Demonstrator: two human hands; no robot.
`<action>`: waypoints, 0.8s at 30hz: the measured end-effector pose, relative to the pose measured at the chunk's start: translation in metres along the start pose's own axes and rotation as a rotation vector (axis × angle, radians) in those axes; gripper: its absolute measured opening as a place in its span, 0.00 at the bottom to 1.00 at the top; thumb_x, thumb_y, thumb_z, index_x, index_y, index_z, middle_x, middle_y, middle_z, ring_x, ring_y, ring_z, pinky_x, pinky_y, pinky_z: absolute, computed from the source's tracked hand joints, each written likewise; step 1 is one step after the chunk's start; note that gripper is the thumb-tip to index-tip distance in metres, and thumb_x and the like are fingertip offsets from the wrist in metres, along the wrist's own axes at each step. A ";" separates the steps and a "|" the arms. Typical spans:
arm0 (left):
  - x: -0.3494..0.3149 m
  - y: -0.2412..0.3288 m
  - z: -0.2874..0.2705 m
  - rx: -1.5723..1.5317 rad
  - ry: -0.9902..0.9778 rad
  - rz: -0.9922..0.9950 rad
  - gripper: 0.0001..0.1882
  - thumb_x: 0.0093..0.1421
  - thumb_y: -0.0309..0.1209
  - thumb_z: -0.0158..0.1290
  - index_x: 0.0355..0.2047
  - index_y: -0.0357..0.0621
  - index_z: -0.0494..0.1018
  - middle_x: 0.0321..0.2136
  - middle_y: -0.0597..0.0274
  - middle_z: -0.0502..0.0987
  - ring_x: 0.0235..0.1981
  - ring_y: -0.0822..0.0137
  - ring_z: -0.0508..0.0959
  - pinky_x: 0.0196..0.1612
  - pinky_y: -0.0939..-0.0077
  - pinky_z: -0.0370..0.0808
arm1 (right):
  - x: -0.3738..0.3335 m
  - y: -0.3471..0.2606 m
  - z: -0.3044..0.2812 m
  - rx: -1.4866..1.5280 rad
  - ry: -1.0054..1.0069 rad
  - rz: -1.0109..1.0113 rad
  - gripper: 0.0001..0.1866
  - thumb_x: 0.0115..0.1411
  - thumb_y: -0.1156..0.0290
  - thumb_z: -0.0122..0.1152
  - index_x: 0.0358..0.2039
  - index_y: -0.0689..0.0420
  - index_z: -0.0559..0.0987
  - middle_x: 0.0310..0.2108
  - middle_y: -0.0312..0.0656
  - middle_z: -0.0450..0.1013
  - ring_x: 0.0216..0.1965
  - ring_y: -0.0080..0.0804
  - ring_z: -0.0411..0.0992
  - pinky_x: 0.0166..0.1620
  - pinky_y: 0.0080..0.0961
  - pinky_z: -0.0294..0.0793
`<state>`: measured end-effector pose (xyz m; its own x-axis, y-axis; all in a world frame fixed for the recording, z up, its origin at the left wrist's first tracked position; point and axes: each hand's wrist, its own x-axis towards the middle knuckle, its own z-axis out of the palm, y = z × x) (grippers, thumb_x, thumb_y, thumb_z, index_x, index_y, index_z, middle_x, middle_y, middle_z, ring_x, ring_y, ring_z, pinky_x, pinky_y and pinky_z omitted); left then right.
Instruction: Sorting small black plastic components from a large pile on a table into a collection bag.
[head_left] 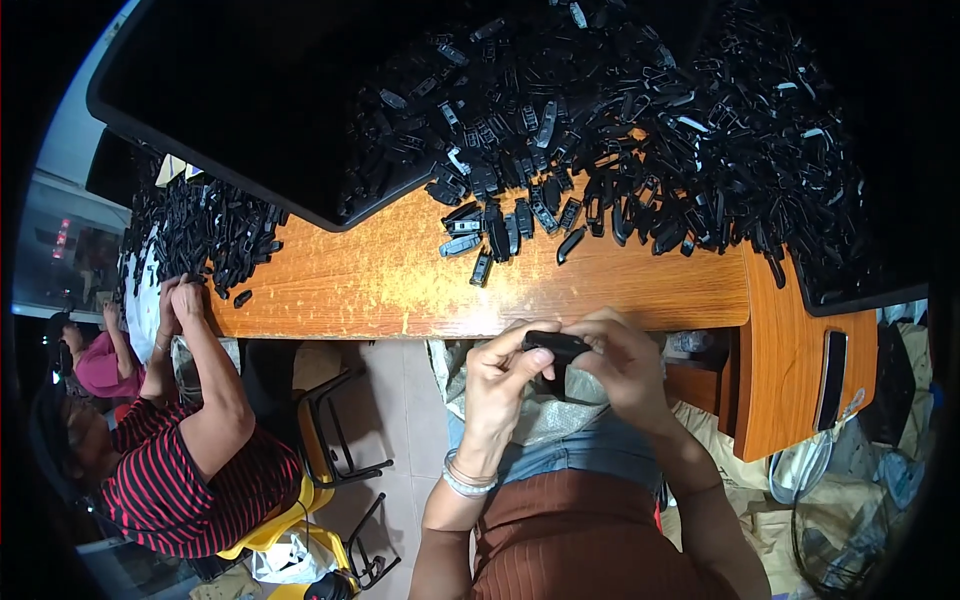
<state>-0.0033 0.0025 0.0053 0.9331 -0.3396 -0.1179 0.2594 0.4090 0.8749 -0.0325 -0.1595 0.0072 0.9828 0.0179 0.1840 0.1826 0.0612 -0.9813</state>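
A small black plastic part (556,345) is pinched between both hands just off the near edge of the wooden table (400,290), above the lap. The left hand (497,378) is curled nearly closed, thumb and fingertips pressed on the part's left end; a bracelet is worn at its wrist. The right hand (628,368) is closed over the part's right end, fingers folded across it.

The part is judged light, stiff and smooth, likely a little slippery; it is best taken by its ends or long edges with fingertips. Fragility cannot be told, but thin moulded tabs may snap if bent.

Ahead, a big heap of similar black parts (640,130) is spread over the table top, with stragglers (490,240) lying nearest the hands. A black tray (200,110) sits at the far left, its corner overhanging the wood.

Open room is seen on the bare strip of table between the heap and the near edge. At the left, another person's hands (180,300) are busy at a second pile (200,235), well apart.
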 end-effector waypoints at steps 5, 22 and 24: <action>-0.004 -0.007 -0.006 -0.390 -0.048 -0.138 0.14 0.57 0.24 0.52 0.43 0.28 0.72 0.31 0.54 0.77 0.25 0.70 0.75 0.30 0.82 0.72 | 0.004 0.001 0.000 0.144 0.001 0.019 0.08 0.52 0.78 0.58 0.34 0.64 0.79 0.29 0.39 0.70 0.28 0.23 0.68 0.32 0.19 0.66; 0.036 0.001 -0.039 0.609 0.354 0.225 0.11 0.51 0.19 0.57 0.36 0.36 0.72 0.23 0.68 0.72 0.21 0.80 0.68 0.24 0.86 0.66 | 0.045 0.031 -0.008 -0.667 0.277 0.073 0.15 0.54 0.76 0.59 0.42 0.64 0.72 0.34 0.47 0.71 0.36 0.36 0.73 0.40 0.27 0.73; 0.023 0.005 -0.033 0.402 0.220 0.122 0.12 0.51 0.19 0.58 0.37 0.39 0.75 0.20 0.76 0.68 0.18 0.86 0.62 0.21 0.92 0.59 | 0.040 0.006 -0.006 -0.525 0.125 0.082 0.14 0.54 0.76 0.59 0.42 0.64 0.73 0.34 0.47 0.72 0.37 0.35 0.73 0.40 0.26 0.73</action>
<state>0.0272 0.0246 -0.0089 0.9926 -0.1046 -0.0615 0.0680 0.0593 0.9959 0.0079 -0.1648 0.0081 0.9845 -0.1192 0.1287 0.0634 -0.4426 -0.8945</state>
